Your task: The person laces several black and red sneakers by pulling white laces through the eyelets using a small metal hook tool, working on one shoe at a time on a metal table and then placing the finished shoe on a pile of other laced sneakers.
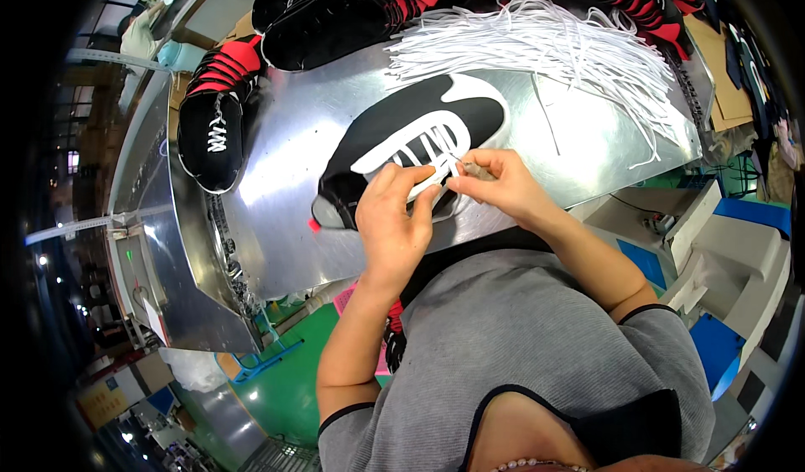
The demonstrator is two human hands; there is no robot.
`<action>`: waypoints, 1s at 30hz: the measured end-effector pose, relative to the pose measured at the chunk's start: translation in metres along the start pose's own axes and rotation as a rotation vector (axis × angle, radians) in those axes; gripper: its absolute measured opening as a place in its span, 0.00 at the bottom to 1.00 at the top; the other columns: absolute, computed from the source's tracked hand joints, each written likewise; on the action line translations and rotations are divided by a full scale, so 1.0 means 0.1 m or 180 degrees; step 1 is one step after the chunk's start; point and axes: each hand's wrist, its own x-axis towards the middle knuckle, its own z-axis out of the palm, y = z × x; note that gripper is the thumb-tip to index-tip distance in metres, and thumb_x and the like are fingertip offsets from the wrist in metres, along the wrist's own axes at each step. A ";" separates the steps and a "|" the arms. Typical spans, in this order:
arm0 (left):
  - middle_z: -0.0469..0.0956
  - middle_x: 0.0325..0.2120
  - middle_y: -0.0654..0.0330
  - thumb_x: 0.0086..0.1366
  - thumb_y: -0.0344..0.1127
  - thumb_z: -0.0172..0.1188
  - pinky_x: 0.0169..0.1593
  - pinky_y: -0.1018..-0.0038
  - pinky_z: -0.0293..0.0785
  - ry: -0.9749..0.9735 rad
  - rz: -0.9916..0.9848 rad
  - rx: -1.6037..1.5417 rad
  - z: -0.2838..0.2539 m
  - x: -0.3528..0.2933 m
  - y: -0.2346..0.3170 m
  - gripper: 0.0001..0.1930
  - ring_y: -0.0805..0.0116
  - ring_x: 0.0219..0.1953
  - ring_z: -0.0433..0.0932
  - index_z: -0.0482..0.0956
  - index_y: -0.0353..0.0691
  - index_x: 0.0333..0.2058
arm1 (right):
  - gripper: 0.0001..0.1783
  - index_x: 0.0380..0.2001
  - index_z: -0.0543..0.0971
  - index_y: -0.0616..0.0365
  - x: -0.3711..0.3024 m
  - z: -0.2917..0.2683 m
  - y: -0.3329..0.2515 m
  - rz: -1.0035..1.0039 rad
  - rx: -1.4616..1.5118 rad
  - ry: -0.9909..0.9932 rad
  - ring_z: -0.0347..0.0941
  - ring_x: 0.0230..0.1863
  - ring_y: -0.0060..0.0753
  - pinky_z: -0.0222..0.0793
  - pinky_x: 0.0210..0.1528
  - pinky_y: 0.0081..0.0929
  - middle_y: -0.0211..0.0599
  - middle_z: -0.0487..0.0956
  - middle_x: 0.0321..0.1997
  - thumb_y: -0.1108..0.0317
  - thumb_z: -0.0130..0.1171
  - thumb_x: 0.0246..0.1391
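Note:
A black shoe upper with white trim lies on the metal table in front of me, a white shoelace threaded across part of its opening. My left hand is closed, thumb and forefinger pinching the white eyelet edge at the near side. Close by, my right hand is pinched around a small brownish-grey tool at the lace. The tool's tip is hidden at the eyelets, so its kind cannot be made out. Both hands nearly touch at the fingertips.
A big bundle of white laces spreads over the table's far right. Stacked black and red uppers line the far edge, with another black upper at the left. The metal table has a raised left rim. A beige machine stands at right.

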 end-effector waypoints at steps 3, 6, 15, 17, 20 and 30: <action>0.72 0.24 0.56 0.55 0.28 0.67 0.32 0.67 0.67 0.0137 0.0184 0.0385 -0.08 0.04 0.00 0.10 0.58 0.27 0.73 0.83 0.37 0.38 | 0.11 0.37 0.82 0.59 -0.30 0.00 0.04 0.0223 -0.0511 -0.0731 0.69 0.33 0.14 0.65 0.37 0.18 0.25 0.77 0.30 0.63 0.63 0.58; 0.74 0.25 0.55 0.58 0.32 0.65 0.32 0.66 0.69 -0.0175 0.0152 0.0981 -0.07 0.09 -0.08 0.11 0.57 0.27 0.75 0.83 0.39 0.41 | 0.10 0.41 0.81 0.59 -0.40 -0.02 0.11 -0.0234 -0.1017 -0.0912 0.72 0.38 0.18 0.67 0.42 0.21 0.30 0.79 0.35 0.66 0.61 0.59; 0.83 0.37 0.52 0.62 0.41 0.62 0.43 0.62 0.75 -0.0800 -0.0709 0.0242 -0.03 0.16 -0.24 0.12 0.51 0.40 0.81 0.83 0.41 0.40 | 0.06 0.37 0.78 0.61 0.38 -0.02 -0.06 -0.1775 -0.1424 0.0528 0.72 0.26 0.28 0.65 0.29 0.25 0.35 0.77 0.32 0.72 0.62 0.56; 0.83 0.36 0.52 0.61 0.43 0.64 0.44 0.62 0.75 -0.0743 -0.0682 0.0127 0.01 0.15 -0.28 0.14 0.52 0.40 0.81 0.83 0.40 0.40 | 0.06 0.37 0.78 0.59 0.40 -0.04 -0.10 -0.1723 -0.1782 0.0523 0.72 0.27 0.32 0.66 0.30 0.26 0.35 0.77 0.32 0.71 0.62 0.56; 0.83 0.36 0.53 0.58 0.45 0.66 0.44 0.64 0.75 -0.0731 -0.0791 0.0140 0.06 0.15 -0.29 0.16 0.54 0.39 0.82 0.83 0.39 0.38 | 0.07 0.38 0.77 0.58 0.46 -0.06 -0.15 -0.1722 -0.1979 0.0412 0.74 0.30 0.37 0.69 0.32 0.29 0.35 0.77 0.33 0.69 0.62 0.57; 0.83 0.29 0.54 0.54 0.43 0.70 0.37 0.66 0.75 -0.0609 -0.0982 0.0179 0.18 0.21 -0.28 0.14 0.54 0.32 0.82 0.83 0.38 0.32 | 0.13 0.42 0.70 0.61 0.02 -0.13 -0.13 -0.0528 -0.1604 0.0354 0.80 0.35 0.44 0.71 0.35 0.35 0.46 0.81 0.33 0.64 0.58 0.62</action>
